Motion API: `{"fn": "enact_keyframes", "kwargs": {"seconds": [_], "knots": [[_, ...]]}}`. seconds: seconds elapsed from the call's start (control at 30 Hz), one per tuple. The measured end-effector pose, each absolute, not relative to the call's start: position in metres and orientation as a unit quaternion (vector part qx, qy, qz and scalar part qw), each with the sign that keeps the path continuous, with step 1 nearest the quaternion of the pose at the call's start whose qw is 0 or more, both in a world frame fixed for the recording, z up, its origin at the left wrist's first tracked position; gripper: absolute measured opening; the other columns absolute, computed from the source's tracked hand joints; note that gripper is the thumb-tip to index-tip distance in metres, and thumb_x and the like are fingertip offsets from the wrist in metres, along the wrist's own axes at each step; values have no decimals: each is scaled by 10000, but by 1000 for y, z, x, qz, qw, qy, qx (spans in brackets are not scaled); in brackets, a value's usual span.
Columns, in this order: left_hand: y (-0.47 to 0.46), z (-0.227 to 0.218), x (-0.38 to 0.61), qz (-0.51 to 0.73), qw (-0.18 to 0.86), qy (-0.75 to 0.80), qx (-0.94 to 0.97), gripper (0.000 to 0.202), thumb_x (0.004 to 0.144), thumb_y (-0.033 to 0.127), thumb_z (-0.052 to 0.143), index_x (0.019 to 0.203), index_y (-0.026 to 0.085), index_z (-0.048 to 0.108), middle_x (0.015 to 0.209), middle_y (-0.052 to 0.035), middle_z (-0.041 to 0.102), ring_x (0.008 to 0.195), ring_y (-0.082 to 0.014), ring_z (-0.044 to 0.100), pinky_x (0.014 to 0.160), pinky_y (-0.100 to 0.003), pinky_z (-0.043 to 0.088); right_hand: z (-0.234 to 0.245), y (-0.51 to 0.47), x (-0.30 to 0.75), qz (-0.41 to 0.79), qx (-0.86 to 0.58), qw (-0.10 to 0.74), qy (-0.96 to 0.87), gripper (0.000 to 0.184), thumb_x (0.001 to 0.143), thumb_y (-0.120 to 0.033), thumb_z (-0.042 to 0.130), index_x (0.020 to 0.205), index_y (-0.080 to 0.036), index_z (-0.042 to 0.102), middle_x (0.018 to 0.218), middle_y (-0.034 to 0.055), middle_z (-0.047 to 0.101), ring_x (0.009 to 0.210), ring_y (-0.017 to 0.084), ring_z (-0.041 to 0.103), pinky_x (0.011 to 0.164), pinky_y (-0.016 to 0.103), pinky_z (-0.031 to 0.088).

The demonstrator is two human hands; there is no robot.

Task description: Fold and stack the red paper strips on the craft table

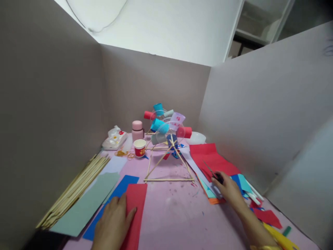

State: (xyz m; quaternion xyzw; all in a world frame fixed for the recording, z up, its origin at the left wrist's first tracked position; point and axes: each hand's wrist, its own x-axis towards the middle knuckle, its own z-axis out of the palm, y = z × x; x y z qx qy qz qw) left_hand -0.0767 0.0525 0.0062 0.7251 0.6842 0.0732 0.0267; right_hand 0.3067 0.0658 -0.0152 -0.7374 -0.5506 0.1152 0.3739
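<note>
My left hand [111, 220] rests flat on a red paper strip [137, 201] at the table's near edge, thumb spread to the right. Partly beneath that hand is a blue paper strip [127, 181], with a grey-green strip [90, 201] to its left. On the right, my right hand [230, 191] is closed around the dark handle of a pair of scissors [208, 168], whose blades point forward and left over a red paper sheet [208, 156]. Between the hands stands a stick frame [169, 180] carrying a wheel of coloured paper cups [161, 126].
Wooden sticks [75, 191] lie along the left wall. Further back are a pink flask [137, 131], a red-and-white paper cup [139, 149], rubber bands [125, 153] and a white bowl [197, 138]. Paper scraps [267, 217] and a yellow tool [281, 238] lie at right. Grey partitions enclose the table.
</note>
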Motion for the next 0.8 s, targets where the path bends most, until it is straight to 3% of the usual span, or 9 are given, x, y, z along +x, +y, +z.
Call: {"fn": "enact_keyframes", "kwargs": {"seconds": [0.1,0.27,0.4,0.47,0.5,0.57,0.6,0.67,0.8], "knots": [[49,7,-75,77,21,693,717,462,858,309,349,1225,53,462,1093,-166,565,1034,-304,532,898,-394,372,-24,70,309,83,-750,316,-574,529,771,-374,412,1131,-6,539,1108,286,583,1049,419,518,873,500,365],[46,8,-76,80,25,705,704,431,843,269,401,1212,61,484,1081,-154,586,1032,-297,544,874,-378,399,-24,65,309,63,-751,257,-605,425,774,-253,345,1021,-38,615,987,272,617,980,410,544,832,513,378],[46,10,-76,81,30,711,697,416,836,283,432,1185,65,500,1071,-154,595,1019,-296,558,858,-378,414,-5,56,300,63,-755,270,-594,388,747,-298,406,929,-57,650,919,272,600,993,458,511,856,583,327],[45,10,-75,79,31,714,695,373,834,291,453,1127,75,537,1047,-149,603,999,-293,569,837,-376,428,5,50,281,99,-739,299,-595,397,758,-344,428,959,-80,647,1002,255,610,1045,417,516,904,535,337],[45,10,-75,78,31,715,694,348,832,295,469,1094,83,553,1027,-140,610,987,-285,575,828,-373,435,9,46,265,142,-722,318,-598,394,770,-367,437,984,-107,641,1043,220,629,1041,361,549,901,468,380],[45,10,-75,75,31,717,692,312,830,301,504,1061,100,563,1001,-113,620,970,-256,584,823,-370,446,11,35,226,285,-663,344,-601,389,824,-450,423,1030,-191,628,999,114,696,905,250,651,720,336,496],[44,11,-74,73,29,719,690,304,830,305,520,1059,109,560,998,-98,622,964,-237,586,825,-374,450,9,29,203,489,-576,387,-529,384,808,-452,507,1069,-188,605,1037,117,693,926,241,653,709,320,495],[43,11,-74,70,23,724,686,299,836,317,537,1067,127,552,1009,-74,622,959,-209,587,826,-388,459,5,17,159,707,-443,408,-369,382,704,-413,695,980,-161,620,934,109,721,831,197,679,658,259,482],[41,12,-73,72,13,725,684,274,851,321,534,1063,148,554,1027,-59,617,950,-196,591,804,-401,482,6,5,97,791,-399,408,-222,307,603,-281,789,801,-139,603,740,47,714,648,135,676,514,183,458]]}}
